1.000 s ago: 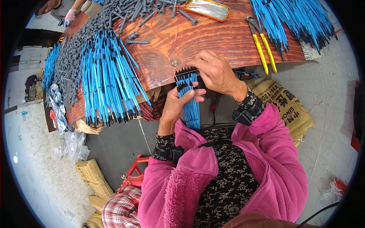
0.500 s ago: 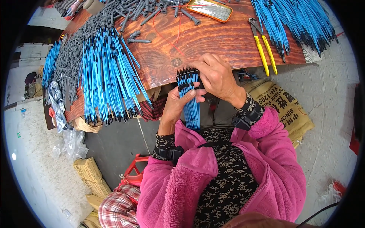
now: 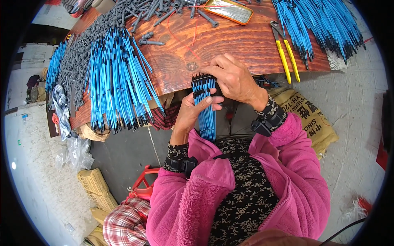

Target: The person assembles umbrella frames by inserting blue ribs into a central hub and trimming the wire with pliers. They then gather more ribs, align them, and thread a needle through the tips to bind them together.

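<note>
In front of me, just off the near table edge, my left hand [image 3: 190, 111] is wrapped round a bundle of thin blue rods [image 3: 207, 125] with black pointed tips. The tips point up toward the table and the rods hang down toward my lap. My right hand [image 3: 237, 82] is closed against the right side of the black tips, thumb and index finger bent together. A thin pale line crosses the row just below the points. Whatever the right fingers pinch is hidden behind them.
On the wooden table [image 3: 172, 69] lie a heap of grey plastic plugs [image 3: 80, 61], blue rods [image 3: 117, 78] at left, more blue rods [image 3: 324, 28] at right, yellow-handled pliers [image 3: 285, 53] and an orange-rimmed tin [image 3: 230, 11] of thin silvery pieces. A yellow sack [image 3: 308, 115] lies below right.
My right hand has shifted very slightly along the tips, with its fingers still bent. The left hand keeps its hold on the bundle. The view has tilted a little.
</note>
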Demonstrator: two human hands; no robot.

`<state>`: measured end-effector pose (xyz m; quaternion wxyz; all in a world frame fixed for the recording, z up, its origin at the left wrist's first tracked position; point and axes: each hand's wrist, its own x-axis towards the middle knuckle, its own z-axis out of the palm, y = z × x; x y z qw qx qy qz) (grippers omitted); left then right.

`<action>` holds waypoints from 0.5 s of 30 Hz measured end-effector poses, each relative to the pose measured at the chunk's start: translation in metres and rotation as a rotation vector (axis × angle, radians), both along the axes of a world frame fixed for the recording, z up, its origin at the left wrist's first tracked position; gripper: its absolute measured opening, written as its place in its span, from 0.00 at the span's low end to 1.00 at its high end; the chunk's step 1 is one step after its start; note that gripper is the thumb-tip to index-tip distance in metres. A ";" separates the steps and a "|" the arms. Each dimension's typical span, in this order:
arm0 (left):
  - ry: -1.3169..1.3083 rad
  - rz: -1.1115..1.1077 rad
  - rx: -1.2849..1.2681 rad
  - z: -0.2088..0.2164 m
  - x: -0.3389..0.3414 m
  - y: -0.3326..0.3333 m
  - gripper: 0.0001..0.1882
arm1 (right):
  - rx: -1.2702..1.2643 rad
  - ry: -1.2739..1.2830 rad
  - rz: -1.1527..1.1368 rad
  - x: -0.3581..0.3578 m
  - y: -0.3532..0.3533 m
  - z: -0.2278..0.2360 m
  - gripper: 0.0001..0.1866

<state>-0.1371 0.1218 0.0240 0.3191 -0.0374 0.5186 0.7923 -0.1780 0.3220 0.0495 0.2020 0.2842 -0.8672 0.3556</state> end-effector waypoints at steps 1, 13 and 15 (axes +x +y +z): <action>0.001 -0.002 0.002 0.000 0.000 0.000 0.19 | 0.012 0.005 -0.002 0.000 0.000 0.000 0.21; 0.013 0.003 -0.013 -0.001 0.000 0.001 0.19 | 0.069 0.021 -0.100 0.006 -0.007 0.002 0.17; 0.014 0.000 -0.016 0.000 -0.001 0.001 0.19 | 0.070 0.030 -0.075 0.003 -0.004 0.000 0.17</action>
